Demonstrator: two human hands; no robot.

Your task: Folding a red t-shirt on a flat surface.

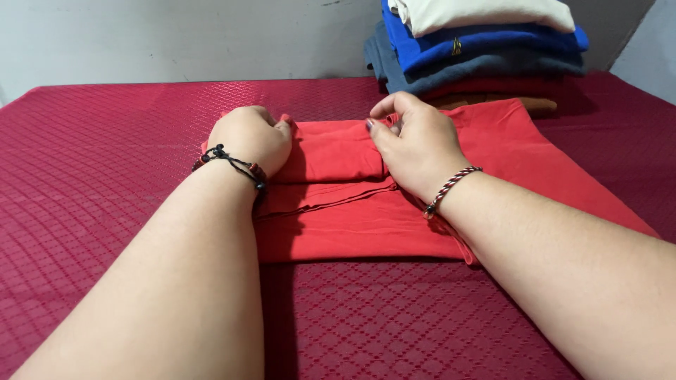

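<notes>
**Gripping the far fold of a red garment with both hands**

Looking from our forearms outward, we see the red patterned cover (105, 211) on the counter lying bare just before us and out to the left of the left hand. Beyond that bare strip comes the near edge of the red garment (352, 232), partly folded, its layers stacked flat. Its long axis runs left to right across us, and it spreads further past the right hand than past the left.

Our left hand (250, 141) is curled closed on the left end of the folded band at the garment's far side, a black cord bracelet (232, 163) at the wrist. Our right hand (415, 144) pinches the same band between thumb and fingertips nearer the middle, a striped cord bracelet (451, 186) at its wrist. Both hands sit at about the same reach, so neither is plainly nearer; the garment lies directly under and between them.

Past the right hand, a stack of folded clothes (479, 49) stands close against the garment's far right corner, backed by the wall (176, 35). Open room lies to the left and toward us; ahead on the right it is tight.
</notes>
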